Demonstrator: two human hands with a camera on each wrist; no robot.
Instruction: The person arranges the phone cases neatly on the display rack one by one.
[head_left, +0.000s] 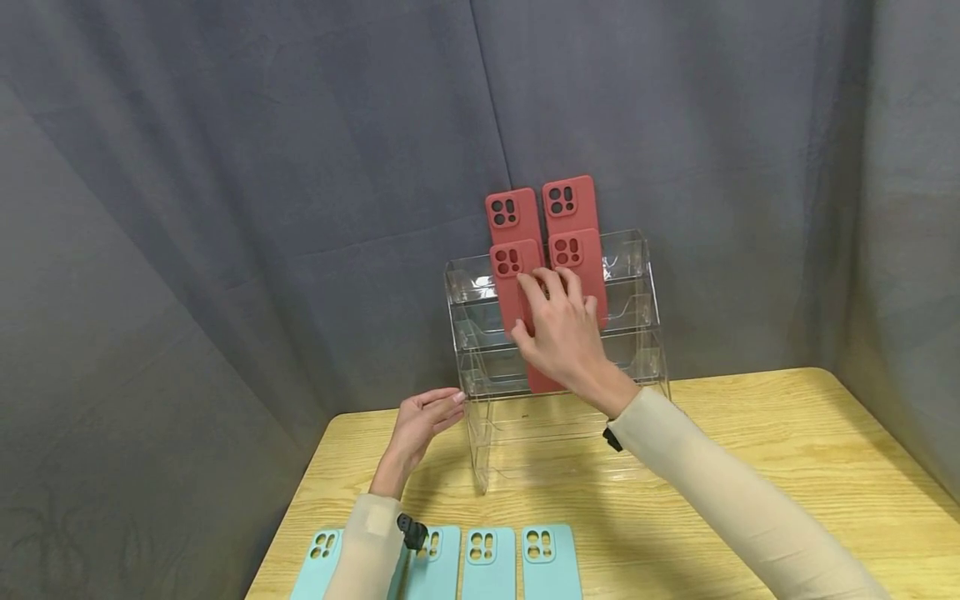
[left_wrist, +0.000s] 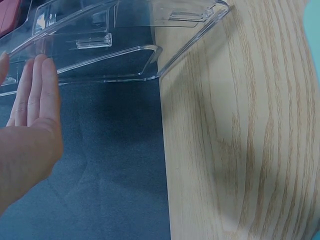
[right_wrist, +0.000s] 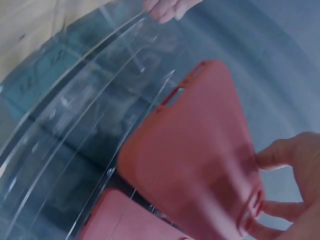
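Observation:
My right hand [head_left: 562,329] grips a red phone case [right_wrist: 192,145] by its camera end, in front of the clear tiered display rack [head_left: 495,362]. Below the hand, the lower part of that case shows against the rack's lower tier. Two red phone cases stand in the back tier, left [head_left: 525,221] and right [head_left: 581,208]. Another two, left [head_left: 510,296] and right [head_left: 592,275], stand one tier forward, partly hidden by the right hand. With straight fingers, my left hand [head_left: 420,425] touches the rack's left side.
Several light-blue phone cases [head_left: 491,571] lie in a row along the near side of the wooden table [head_left: 735,433]. My left sleeve covers part of that row. A grey curtain [head_left: 337,208] hangs behind and beside the table.

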